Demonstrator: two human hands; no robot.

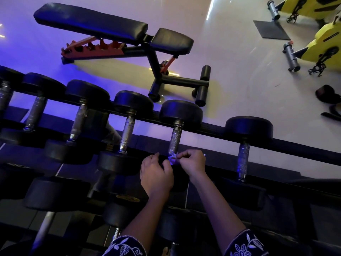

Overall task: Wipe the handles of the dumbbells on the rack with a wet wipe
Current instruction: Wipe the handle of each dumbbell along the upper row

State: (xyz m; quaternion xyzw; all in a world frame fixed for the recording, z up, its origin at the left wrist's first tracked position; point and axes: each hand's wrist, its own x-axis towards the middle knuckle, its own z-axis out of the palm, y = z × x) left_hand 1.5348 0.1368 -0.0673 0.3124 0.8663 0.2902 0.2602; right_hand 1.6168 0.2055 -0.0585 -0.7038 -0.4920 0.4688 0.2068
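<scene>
Several black dumbbells with knurled metal handles lie in a row on the top tier of a dark rack [287,148]. Just below the near end of one dumbbell handle [175,139], both my hands meet over a small crumpled white wet wipe [172,158]. My left hand [156,174] and my right hand [192,163] each pinch the wipe with curled fingers. The near head of that dumbbell is hidden behind my hands. Neighbouring handles stand to the left [127,133] and to the right [243,161].
More dumbbells fill the lower tiers [57,193]. Beyond the rack, on the pale floor, stands a black adjustable bench [114,28] with a red frame. Yellow exercise bikes [324,47] and a dark mat [271,29] are at the far right.
</scene>
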